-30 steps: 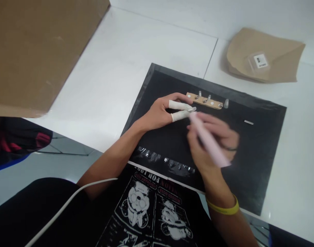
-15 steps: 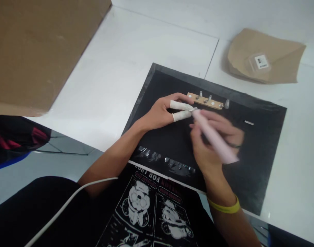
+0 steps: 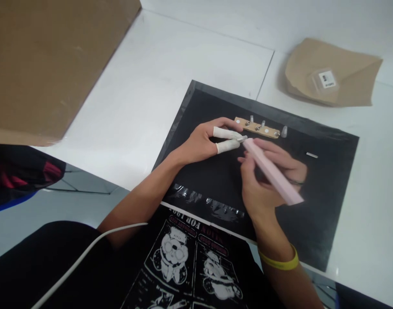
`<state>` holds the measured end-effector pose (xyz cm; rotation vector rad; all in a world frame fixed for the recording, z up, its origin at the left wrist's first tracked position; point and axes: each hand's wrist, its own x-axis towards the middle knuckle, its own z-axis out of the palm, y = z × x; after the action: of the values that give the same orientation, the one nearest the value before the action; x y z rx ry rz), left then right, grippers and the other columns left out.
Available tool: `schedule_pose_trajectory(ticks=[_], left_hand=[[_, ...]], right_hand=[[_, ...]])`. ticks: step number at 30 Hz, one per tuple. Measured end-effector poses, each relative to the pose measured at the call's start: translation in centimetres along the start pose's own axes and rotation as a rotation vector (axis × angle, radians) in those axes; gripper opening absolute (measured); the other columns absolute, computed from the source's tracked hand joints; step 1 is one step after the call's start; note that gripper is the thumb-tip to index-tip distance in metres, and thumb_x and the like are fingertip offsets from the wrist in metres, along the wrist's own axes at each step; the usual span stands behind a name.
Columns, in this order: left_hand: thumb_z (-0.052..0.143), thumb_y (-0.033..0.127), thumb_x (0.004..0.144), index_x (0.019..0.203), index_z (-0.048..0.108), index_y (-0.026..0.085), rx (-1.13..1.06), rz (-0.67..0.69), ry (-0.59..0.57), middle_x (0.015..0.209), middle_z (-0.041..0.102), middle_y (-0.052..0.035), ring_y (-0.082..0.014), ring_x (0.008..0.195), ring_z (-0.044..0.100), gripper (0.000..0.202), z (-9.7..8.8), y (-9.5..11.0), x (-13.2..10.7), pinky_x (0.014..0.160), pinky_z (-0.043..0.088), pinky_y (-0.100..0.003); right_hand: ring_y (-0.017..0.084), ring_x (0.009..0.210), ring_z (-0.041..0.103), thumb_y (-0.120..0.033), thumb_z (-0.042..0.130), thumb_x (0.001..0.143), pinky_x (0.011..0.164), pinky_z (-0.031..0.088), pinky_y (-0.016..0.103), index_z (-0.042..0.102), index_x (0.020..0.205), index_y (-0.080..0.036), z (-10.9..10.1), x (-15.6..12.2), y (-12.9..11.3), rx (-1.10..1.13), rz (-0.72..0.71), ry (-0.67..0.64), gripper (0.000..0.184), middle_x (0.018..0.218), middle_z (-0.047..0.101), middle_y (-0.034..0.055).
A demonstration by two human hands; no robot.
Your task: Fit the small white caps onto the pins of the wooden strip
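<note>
My left hand [image 3: 204, 137], with white finger cots on the thumb and a finger, pinches a small shiny, translucent piece [image 3: 242, 138] that looks like an artificial nail tip. Another of its fingers rests by the wooden strip [image 3: 272, 131]. That strip carries white dots, small metal clips and two upright clear nail tips [image 3: 263, 124]. My right hand [image 3: 273, 171] is wrapped round a long pink nail buffer [image 3: 273, 171], held slanted. The buffer's far end meets or nearly meets the pinched piece; contact is unclear. A further clear tip [image 3: 284, 131] stands at the strip's right end.
Beneath the hands lies a black mat [image 3: 325, 206]. A small pale strip [image 3: 312, 155] is to the right, and clear plastic sheets with tips [image 3: 223, 208] lie near the front edge. Beyond are a brown paper bag [image 3: 354, 81] with a clear box [image 3: 327, 80] and a large cardboard box [image 3: 54, 64].
The pink buffer and my right hand have shifted slightly right and look less blurred. My left hand keeps its pinch in nearly the same place.
</note>
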<state>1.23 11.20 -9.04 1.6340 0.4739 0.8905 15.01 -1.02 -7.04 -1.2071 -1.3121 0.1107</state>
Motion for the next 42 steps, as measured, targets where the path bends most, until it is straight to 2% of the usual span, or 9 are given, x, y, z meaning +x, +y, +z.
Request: schedule_pose_trajectory(ticks=[4, 8, 12, 15, 19, 23, 27, 30, 42], left_hand=[[0.081, 0.033, 0.091, 0.104, 0.085, 0.026, -0.005, -0.003, -0.003, 0.122, 0.076, -0.007, -0.0186, 0.111, 0.072, 0.015, -0.01, -0.04, -0.01, 0.1, 0.058, -0.035], [0.08, 0.031, 0.092, 0.106, 0.085, 0.026, 0.02, 0.015, -0.004, 0.121, 0.076, -0.0074, -0.0185, 0.113, 0.072, 0.016, -0.03, -0.05, -0.01, 0.101, 0.058, -0.035], [0.08, 0.031, 0.093, 0.106, 0.085, 0.027, 0.025, 0.008, -0.006, 0.121, 0.076, -0.0072, -0.0178, 0.11, 0.072, 0.015, -0.01, 0.02, 0.0, 0.098, 0.059, -0.034], [0.08, 0.033, 0.093, 0.106, 0.085, 0.027, 0.025, 0.006, 0.002, 0.121, 0.076, -0.0068, -0.0173, 0.11, 0.072, 0.016, 0.03, 0.07, 0.01, 0.1, 0.058, -0.035], [0.08, 0.035, 0.092, 0.104, 0.085, 0.026, 0.021, -0.004, -0.001, 0.121, 0.076, -0.007, -0.018, 0.111, 0.072, 0.016, 0.04, 0.1, -0.01, 0.1, 0.058, -0.035], [0.08, 0.036, 0.092, 0.104, 0.085, 0.027, 0.012, -0.008, 0.006, 0.121, 0.076, -0.0066, -0.0183, 0.111, 0.072, 0.016, 0.04, 0.12, -0.03, 0.102, 0.058, -0.036], [0.082, 0.037, 0.091, 0.103, 0.086, 0.027, -0.007, -0.021, 0.009, 0.121, 0.076, -0.0066, -0.0191, 0.111, 0.072, 0.016, 0.05, 0.18, -0.02, 0.102, 0.058, -0.037], [0.082, 0.036, 0.091, 0.104, 0.086, 0.027, 0.007, -0.017, 0.009, 0.121, 0.076, -0.007, -0.0194, 0.112, 0.072, 0.016, 0.03, 0.19, -0.02, 0.103, 0.057, -0.037], [0.082, 0.037, 0.09, 0.103, 0.086, 0.027, -0.011, -0.014, 0.006, 0.121, 0.077, -0.0071, -0.0194, 0.111, 0.072, 0.016, -0.04, -0.01, -0.03, 0.102, 0.058, -0.036]], right_hand=[[0.022, 0.1, 0.081, -0.007, 0.082, 0.083, 0.083, 0.071, 0.035, 0.065, 0.109, -0.021, -0.11, 0.24, 0.01, -0.032, -0.133, -0.164, 0.035, 0.116, 0.08, 0.0084], [0.022, 0.104, 0.08, -0.002, 0.079, 0.083, 0.085, 0.071, 0.035, 0.064, 0.107, -0.021, -0.17, 0.2, -0.12, -0.02, -0.019, 0.019, 0.035, 0.117, 0.079, 0.0093], [0.02, 0.102, 0.08, -0.006, 0.083, 0.083, 0.085, 0.07, 0.032, 0.065, 0.114, -0.02, -0.28, -0.05, -0.15, -0.002, -0.138, -0.191, 0.039, 0.12, 0.08, 0.0099], [0.02, 0.102, 0.08, -0.004, 0.08, 0.083, 0.083, 0.071, 0.034, 0.065, 0.11, -0.023, -0.3, 0.02, -0.06, -0.011, -0.017, 0.019, 0.036, 0.118, 0.08, 0.007], [0.021, 0.1, 0.081, -0.006, 0.082, 0.084, 0.082, 0.071, 0.031, 0.065, 0.112, -0.022, -0.31, 0.04, 0.04, -0.021, -0.15, -0.185, 0.036, 0.118, 0.08, 0.0087], [0.021, 0.101, 0.08, -0.003, 0.08, 0.082, 0.082, 0.071, 0.033, 0.064, 0.105, -0.022, -0.22, -0.1, 0.02, -0.041, -0.033, 0.007, 0.034, 0.116, 0.08, 0.0081], [0.019, 0.099, 0.081, -0.009, 0.083, 0.084, 0.079, 0.071, 0.029, 0.065, 0.111, -0.02, -0.29, -0.33, 0.2, -0.032, -0.162, -0.173, 0.034, 0.117, 0.08, 0.0088], [0.02, 0.099, 0.081, -0.005, 0.082, 0.081, 0.077, 0.071, 0.029, 0.064, 0.105, -0.02, -0.4, -0.28, 0.22, -0.057, -0.043, 0.011, 0.033, 0.116, 0.08, 0.0086], [0.02, 0.097, 0.081, -0.009, 0.084, 0.083, 0.078, 0.072, 0.031, 0.065, 0.11, -0.022, -0.03, -0.11, 0.13, -0.069, -0.141, -0.133, 0.036, 0.114, 0.081, 0.0072]])
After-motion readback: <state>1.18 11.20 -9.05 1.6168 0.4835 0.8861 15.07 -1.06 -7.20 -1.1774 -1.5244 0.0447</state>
